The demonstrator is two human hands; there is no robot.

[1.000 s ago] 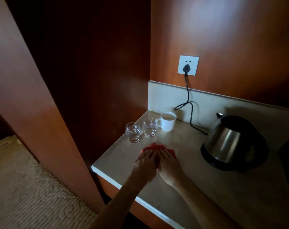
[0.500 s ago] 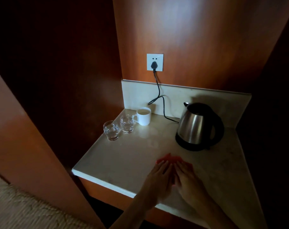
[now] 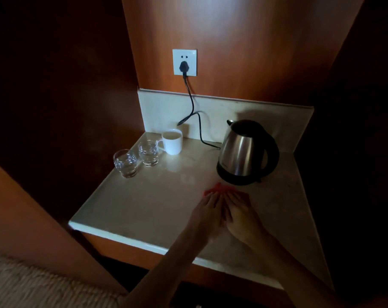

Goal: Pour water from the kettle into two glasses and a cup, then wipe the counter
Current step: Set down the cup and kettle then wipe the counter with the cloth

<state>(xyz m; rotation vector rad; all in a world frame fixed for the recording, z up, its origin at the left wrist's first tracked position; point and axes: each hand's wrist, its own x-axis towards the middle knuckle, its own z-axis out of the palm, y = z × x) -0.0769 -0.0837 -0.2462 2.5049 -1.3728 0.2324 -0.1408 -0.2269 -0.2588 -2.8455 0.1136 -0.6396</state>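
both hands lie flat, side by side and touching, on a red cloth on the counter. the left hand and the right hand have their fingers straight and pressed together, palms down, so most of the cloth is hidden under them and only its far edge shows past the fingertips. pressing with both flat hands looks like a way to keep the whole cloth against the stone while wiping, rather than pinching it.

the kettle stands upright on its base just beyond the fingertips of the right hand, close to the cloth but apart from it; its cord runs up to a wall socket. well away to the far left of the left hand stand the two glasses, the nearer glass and the farther glass, and beside them the white cup. all three appear to hold liquid, so the pouring seems done, and they sit grouped in the corner, which leaves the middle of the counter open for wiping.

the counter is pale, polished stone with a low upstand at the back, set in a dim nook of reddish-brown wood panels. a textured beige surface lies below, to the near left of the arms.
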